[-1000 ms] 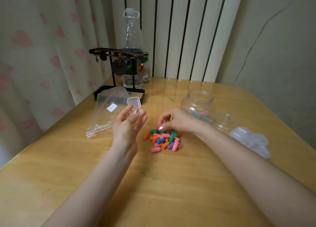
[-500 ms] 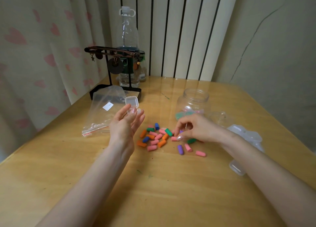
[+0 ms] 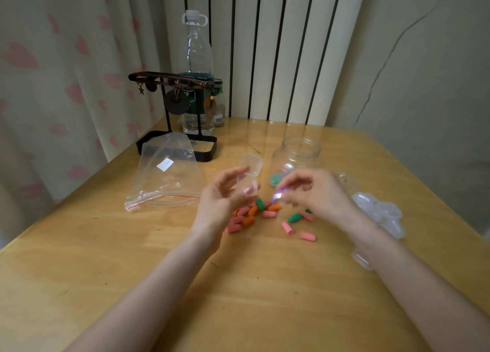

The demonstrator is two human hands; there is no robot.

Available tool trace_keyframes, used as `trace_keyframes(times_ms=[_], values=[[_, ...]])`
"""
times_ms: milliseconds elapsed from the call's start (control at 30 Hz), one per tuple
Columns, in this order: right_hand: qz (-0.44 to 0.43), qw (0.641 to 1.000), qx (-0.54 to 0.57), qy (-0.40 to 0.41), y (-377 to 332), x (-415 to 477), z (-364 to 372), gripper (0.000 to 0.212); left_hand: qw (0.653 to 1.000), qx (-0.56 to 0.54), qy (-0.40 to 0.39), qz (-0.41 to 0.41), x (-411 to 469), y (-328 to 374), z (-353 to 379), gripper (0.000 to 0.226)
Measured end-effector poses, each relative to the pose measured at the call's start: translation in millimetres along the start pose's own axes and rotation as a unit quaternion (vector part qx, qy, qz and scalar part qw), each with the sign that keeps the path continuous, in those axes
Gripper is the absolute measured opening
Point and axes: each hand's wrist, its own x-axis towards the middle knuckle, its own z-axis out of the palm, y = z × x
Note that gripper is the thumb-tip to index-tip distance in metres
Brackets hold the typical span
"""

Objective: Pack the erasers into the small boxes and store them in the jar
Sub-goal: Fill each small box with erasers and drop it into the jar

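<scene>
Roughly, I judge the job somewhere in its first half. The jar (image 3: 298, 155) stands open at the far middle of the bench (image 3: 127, 277) with something green and pinkish at its bottom, most likely filled boxes, though I cannot make them out. Loose erasers (image 3: 249, 216) lie between the hands, a tight cluster to the left and a few strays nearer and to the right, so much packing is left. My left hand (image 3: 222, 203) grasps a small box (image 3: 248, 178), its lid flipped up and its mouth open. My right hand (image 3: 318, 192) pinches a small purplish thing at its fingertips just beside that box; it is too blurred to name but is probably an eraser. A heap of empty boxes (image 3: 379, 213) sits at the right, close to the bench's right edge, and one stray box (image 3: 360, 259) lies just beside my right forearm, so a wide sweep there could knock them off. The plastic bag (image 3: 165, 182) lies flat to the left, with the stand (image 3: 175, 113) and bottle (image 3: 196, 73) far left. The near stretch of bench gives me room.
</scene>
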Motion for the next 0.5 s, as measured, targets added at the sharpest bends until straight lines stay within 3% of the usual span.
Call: trace_keyframes(times_ms=[100,267,400,500], values=[[-0.027,0.992,0.107,0.059,-13.6,-0.9,-3.9,0.012,0.998,0.003,-0.062,-0.009,-6.2,-4.3,9.4,0.039],[-0.021,0.999,-0.002,0.046,-12.7,-5.5,10.1,0.017,0.998,0.006,-0.069,-0.002,-12.9,-12.7,20.6,0.038],[-0.015,0.998,-0.012,0.054,-10.9,-4.6,11.5,0.021,0.999,0.024,-0.048,0.01,-14.1,-16.3,22.2,0.035],[0.001,0.994,0.048,0.098,-13.0,-2.2,2.5,0.021,1.0,0.016,-0.025,0.008,-16.0,-11.4,25.1,0.033]])
